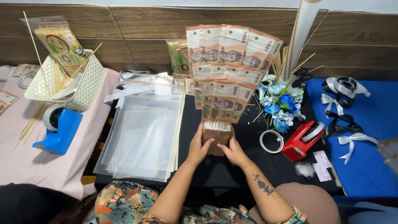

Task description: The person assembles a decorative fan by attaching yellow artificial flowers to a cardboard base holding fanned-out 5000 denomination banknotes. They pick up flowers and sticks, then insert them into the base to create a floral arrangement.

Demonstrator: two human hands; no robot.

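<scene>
Left hand [200, 146] and right hand [233, 150] both closed around the brown cardboard base [217, 137] of a banknote fan [226, 70], fingers curled on either side, thumbs toward the middle. Fan upright over the black table [232, 166], notes fixed in tiered rows on thin sticks rising from the base. Just left, a stack of clear plastic sheets [141, 137]. Further left, a blue tape dispenser [60, 128] beside a white basket [78, 89] of skewers, on pink cloth. Right of the fan, blue artificial flowers [282, 103], a tape roll [271, 141], a red tape dispenser [302, 141]; white ribbon bows [352, 141] on blue cloth.
</scene>
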